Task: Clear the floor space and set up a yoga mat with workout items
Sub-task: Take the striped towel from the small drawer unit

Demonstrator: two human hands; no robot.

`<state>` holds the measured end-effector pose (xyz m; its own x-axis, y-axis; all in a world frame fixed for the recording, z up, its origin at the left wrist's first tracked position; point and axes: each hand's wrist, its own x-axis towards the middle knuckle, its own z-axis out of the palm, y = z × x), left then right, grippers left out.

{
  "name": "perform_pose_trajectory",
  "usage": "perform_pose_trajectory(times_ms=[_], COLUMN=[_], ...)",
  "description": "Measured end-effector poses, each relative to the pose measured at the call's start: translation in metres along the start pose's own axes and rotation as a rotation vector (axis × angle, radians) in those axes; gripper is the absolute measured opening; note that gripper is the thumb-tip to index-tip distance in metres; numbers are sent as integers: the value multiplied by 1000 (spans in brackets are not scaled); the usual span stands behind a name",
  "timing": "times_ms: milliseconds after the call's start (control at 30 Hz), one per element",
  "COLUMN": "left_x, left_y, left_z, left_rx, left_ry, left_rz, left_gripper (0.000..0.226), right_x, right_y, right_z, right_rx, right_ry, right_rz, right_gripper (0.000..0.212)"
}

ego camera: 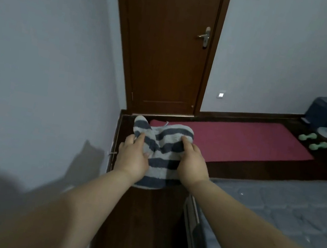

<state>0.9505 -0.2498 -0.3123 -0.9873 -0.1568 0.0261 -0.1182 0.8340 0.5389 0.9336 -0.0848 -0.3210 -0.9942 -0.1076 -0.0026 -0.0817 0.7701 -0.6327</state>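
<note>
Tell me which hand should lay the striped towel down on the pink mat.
Right, probably. Both hands grip the towel, but the right hand is on the side where the mat stretches out; the left hand is nearer the wall.

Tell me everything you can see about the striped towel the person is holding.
The striped towel is a small, fluffy cloth with alternating dark blue-grey and pale grey bands, looking like soft terry or microfibre. It is bunched and creased, not flat, with a rounded corner sticking up at its far left and a thin loop at its top edge. Both hands hold it in the air in front of the person: the left hand grips its left side, the right hand its right. Beyond it lies the red yoga mat.
</note>
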Motion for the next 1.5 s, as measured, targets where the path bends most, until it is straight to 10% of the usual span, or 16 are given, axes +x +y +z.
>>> perform_pose_trajectory(times_ms=[467, 1500], left_x=[421, 724], left_y=[122, 734], left_z=[107, 528], left_rx=[64, 46], left_ry=[-351, -873], left_rz=[385, 1066], left_gripper=[61, 61], right_x=[332, 600], right_y=[93, 582], right_z=[-51, -448], right_rx=[78, 40], right_ry=[320, 791], right_rz=[433, 1048], right_gripper=[65, 64])
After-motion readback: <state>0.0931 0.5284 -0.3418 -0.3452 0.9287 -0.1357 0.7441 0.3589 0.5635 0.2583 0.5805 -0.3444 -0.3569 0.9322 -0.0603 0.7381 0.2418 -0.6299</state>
